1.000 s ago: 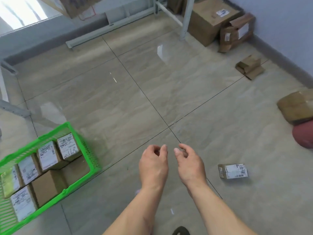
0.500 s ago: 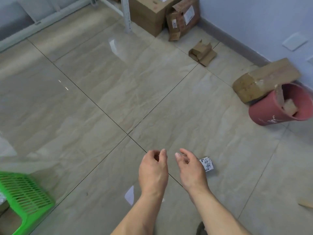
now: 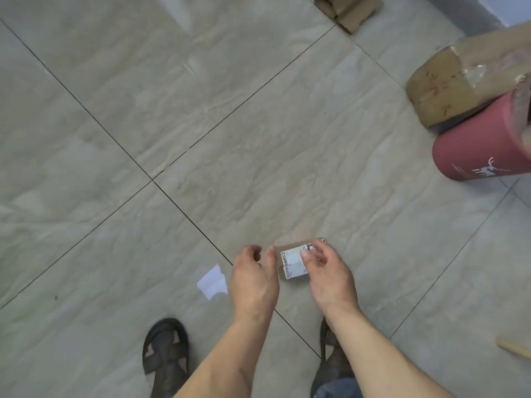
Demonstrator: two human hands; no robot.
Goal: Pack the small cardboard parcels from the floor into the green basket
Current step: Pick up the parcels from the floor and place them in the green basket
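A small cardboard parcel (image 3: pixel 291 261) with a white printed label lies on the tiled floor just ahead of my feet. My right hand (image 3: pixel 327 274) hovers over its right end, with the thumb and fingertips spread across the label; I cannot tell whether they press on it. My left hand (image 3: pixel 254 280) is just left of the parcel, fingers curled and apart, holding nothing. The green basket is out of view.
A dark red bucket (image 3: pixel 482 150) stands at the right with a large taped cardboard parcel (image 3: pixel 448 84) leaning on it. Flattened cardboard (image 3: pixel 350 10) lies at the top edge. A wooden stick (image 3: pixel 514 347) pokes in at the lower right. My sandalled left foot (image 3: pixel 166 351) is at the bottom.
The view has swung right and down, and the green basket has left the frame. Both hands have come down to the small parcel, which now lies between them.
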